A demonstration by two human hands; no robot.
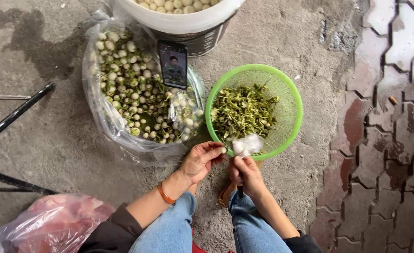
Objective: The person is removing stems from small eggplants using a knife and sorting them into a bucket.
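A lit phone screen (173,64) stands upright, far centre, against a clear plastic bag (105,122). A pinkish plastic bag (52,225) lies near left.

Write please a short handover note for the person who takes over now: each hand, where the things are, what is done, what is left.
Left hand: pinches one small white bulb at the fingertips, beside the green basket.
Right hand: closed on a small tool whose dark handle shows below the fist; a white wrap sits above the fingers.
Done: green trimmings lie piled in the basket; peeled bulbs fill the white bucket.
Left: the clear bag holds many untrimmed bulbs. A phone leans on the bucket.
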